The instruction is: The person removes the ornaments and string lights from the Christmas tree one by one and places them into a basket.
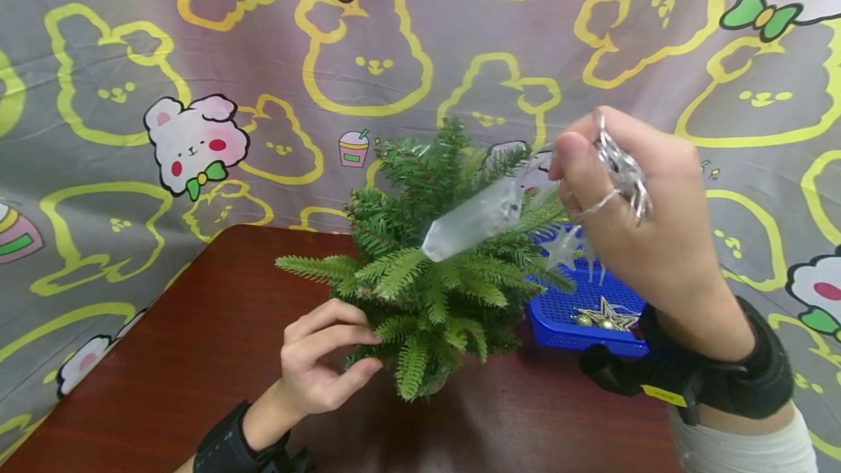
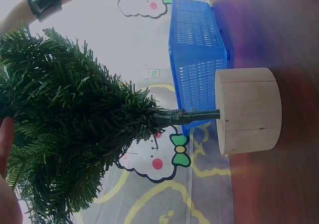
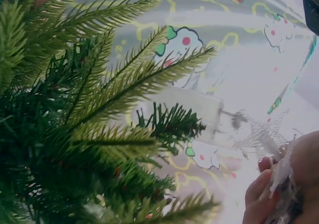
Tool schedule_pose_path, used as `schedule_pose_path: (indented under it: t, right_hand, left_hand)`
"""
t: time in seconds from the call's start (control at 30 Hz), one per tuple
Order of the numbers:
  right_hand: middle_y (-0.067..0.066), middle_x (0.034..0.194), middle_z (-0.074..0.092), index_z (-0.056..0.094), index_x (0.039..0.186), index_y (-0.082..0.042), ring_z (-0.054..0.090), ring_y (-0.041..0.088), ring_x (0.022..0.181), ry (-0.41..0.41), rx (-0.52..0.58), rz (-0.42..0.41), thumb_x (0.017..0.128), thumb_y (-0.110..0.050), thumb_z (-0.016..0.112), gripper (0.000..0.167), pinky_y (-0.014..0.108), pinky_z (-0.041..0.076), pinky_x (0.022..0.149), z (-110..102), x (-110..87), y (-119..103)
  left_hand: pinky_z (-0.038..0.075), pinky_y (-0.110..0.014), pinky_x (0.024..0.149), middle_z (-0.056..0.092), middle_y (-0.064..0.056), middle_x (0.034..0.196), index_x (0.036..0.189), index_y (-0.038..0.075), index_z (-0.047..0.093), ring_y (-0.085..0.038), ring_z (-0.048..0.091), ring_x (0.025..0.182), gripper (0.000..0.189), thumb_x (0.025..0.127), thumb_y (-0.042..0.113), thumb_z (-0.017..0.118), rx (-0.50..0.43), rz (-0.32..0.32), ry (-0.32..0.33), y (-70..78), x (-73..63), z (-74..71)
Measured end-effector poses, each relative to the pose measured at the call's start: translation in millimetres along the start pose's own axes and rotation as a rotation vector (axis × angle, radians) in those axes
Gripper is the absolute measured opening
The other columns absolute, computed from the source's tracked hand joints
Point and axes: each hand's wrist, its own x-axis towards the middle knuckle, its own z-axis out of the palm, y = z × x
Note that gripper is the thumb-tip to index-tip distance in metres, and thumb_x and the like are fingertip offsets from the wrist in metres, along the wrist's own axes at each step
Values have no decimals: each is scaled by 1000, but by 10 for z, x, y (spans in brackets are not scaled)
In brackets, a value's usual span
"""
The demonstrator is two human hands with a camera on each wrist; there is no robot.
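A small artificial Christmas tree (image 1: 420, 276) stands on the table, its round wooden base (image 2: 251, 112) visible in the left wrist view. My left hand (image 1: 328, 356) is at the lower left branches, fingers loosely bent, fingertips touching the needles, with a gap to the thumb. Raised at the tree's upper right, my right hand (image 1: 647, 203) grips a bunched string of clear lights (image 1: 620, 170). A frosted, see-through battery box (image 1: 469, 221) extends from this hand across the front of the tree. Below the hand dangles a clear star (image 1: 561, 247) of the string.
Behind the tree to the right sits a blue perforated basket (image 1: 558, 338), holding a gold star ornament (image 1: 607, 314) and small gold balls (image 1: 583, 320). The dark red-brown table (image 1: 197, 356) reaches back to a cartoon-patterned curtain (image 1: 263, 57).
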Motion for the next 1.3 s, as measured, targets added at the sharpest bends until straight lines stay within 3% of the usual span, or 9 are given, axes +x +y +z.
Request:
schedule_pose_path:
  t: [0.3, 0.53, 0.6, 0.77, 0.83, 1.07, 1.3]
  right_hand:
    - [7, 59, 57, 58, 73, 11, 51, 11, 51, 177, 236, 4, 96, -12, 59, 32, 18, 39, 48, -80, -102, 186]
    - [6, 59, 55, 54, 70, 14, 51, 11, 49, 335, 156, 72, 95, -8, 55, 34, 17, 41, 48, -173, -179, 236]
    - [8, 59, 55, 52, 70, 17, 51, 13, 49, 359, 226, 89, 95, -6, 54, 33, 18, 41, 48, -196, -206, 255]
    - [11, 63, 54, 48, 74, 19, 50, 16, 48, 307, 480, 118, 96, 1, 52, 29, 20, 42, 47, -241, -288, 295]
    - [9, 63, 54, 50, 75, 18, 49, 15, 49, 300, 482, 131, 97, 2, 51, 28, 19, 41, 46, -262, -320, 307]
    - [11, 64, 55, 53, 76, 15, 49, 17, 50, 280, 639, 133, 98, 5, 47, 25, 21, 40, 47, -344, -431, 396]
    - [11, 61, 54, 51, 71, 13, 47, 17, 48, 289, 592, 197, 97, 6, 49, 26, 23, 37, 44, -390, -519, 494]
  left_hand:
    - [45, -23, 54, 59, -13, 71, 73, -5, 67, -17, 56, 59, 31, 91, 20, 72, -6, 9, 1, 3, 22, -2]
    - [44, -23, 53, 59, -13, 71, 74, -4, 67, -16, 55, 58, 31, 91, 21, 71, -8, -7, 8, 1, -6, 8]
    - [44, -23, 53, 59, -13, 71, 74, -4, 67, -16, 55, 59, 31, 91, 21, 72, -8, -8, 8, 1, -11, 9]
    - [44, -23, 53, 59, -13, 72, 73, -4, 67, -16, 55, 59, 31, 91, 21, 72, -12, -7, 8, 2, -15, 15]
    - [44, -22, 53, 59, -13, 72, 73, -4, 67, -16, 55, 59, 31, 91, 21, 72, -13, -9, 9, 3, -15, 19]
    - [44, -23, 53, 59, -13, 71, 73, -4, 67, -16, 55, 58, 32, 91, 21, 72, -11, -12, 14, 6, -7, 23]
    - [42, -23, 52, 60, -13, 70, 71, -7, 67, -17, 54, 58, 32, 90, 19, 73, -25, -1, 26, 13, 17, 31]
